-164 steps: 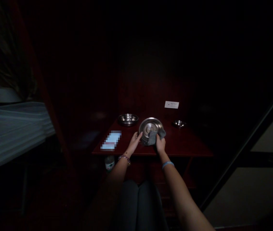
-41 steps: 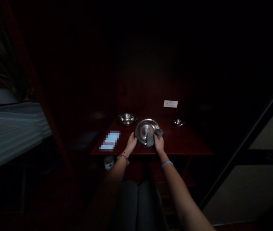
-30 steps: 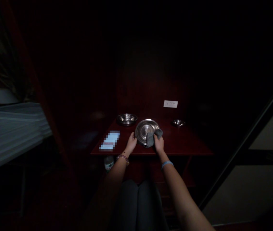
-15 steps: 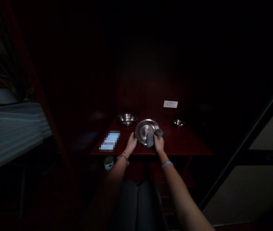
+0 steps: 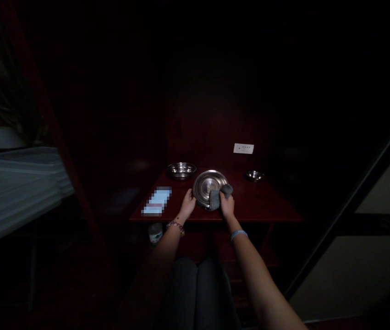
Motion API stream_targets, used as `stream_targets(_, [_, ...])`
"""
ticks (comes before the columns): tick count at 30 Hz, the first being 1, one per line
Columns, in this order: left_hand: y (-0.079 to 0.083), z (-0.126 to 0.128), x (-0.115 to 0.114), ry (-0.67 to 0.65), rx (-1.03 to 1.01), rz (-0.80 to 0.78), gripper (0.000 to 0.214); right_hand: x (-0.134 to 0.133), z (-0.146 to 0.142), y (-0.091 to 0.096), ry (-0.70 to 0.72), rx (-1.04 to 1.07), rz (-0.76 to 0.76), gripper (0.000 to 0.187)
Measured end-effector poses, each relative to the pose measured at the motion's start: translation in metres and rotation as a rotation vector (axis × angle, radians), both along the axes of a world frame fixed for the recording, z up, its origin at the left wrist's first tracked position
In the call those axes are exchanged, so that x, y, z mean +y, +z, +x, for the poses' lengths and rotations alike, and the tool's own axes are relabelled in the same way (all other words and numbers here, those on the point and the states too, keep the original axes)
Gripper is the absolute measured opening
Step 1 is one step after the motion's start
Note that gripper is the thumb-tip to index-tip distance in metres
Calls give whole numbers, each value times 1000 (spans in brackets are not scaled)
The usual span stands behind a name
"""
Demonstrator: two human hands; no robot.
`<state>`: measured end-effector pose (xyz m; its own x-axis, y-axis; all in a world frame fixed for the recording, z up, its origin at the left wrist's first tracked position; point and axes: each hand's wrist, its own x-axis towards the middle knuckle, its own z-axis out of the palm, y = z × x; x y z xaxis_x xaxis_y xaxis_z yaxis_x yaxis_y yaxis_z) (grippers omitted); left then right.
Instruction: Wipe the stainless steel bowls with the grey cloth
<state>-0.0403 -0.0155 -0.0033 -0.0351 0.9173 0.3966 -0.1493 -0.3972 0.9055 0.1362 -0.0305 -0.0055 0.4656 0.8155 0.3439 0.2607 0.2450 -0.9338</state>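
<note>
A round steel plate [image 5: 207, 184] is held tilted toward me above the dark red table [image 5: 260, 204]. My left hand [image 5: 188, 204] grips its left rim with closed fingers. My right hand [image 5: 227, 205] is closed on a grey cloth [image 5: 216, 197] that is pressed against the plate's lower right part. The scene is very dim.
A steel bowl [image 5: 181, 169] sits at the table's back left and a small steel bowl [image 5: 255, 175] at the back right. A blurred flat item [image 5: 156, 200] lies front left. A white socket plate [image 5: 243, 148] is on the wall. Stacked translucent trays [image 5: 16, 188] stand far left; a bottle [image 5: 155, 232] is under the table.
Since 5.5 s ago the plate and both hands shifted slightly left and the cloth bunched up. Over the last second almost nothing has moved.
</note>
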Motion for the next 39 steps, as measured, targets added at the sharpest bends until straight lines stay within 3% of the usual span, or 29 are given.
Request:
stream_targets(20, [7, 1, -5, 31, 6, -26, 31, -4, -1, 4, 21, -20, 5, 31])
stream_targets(31, [-2, 2, 10, 59, -15, -22, 37, -3, 0, 2, 28, -22, 11, 32])
stream_targets(39, [-3, -1, 10, 110, 129, -1, 33, -2, 0, 2, 35, -45, -10, 33])
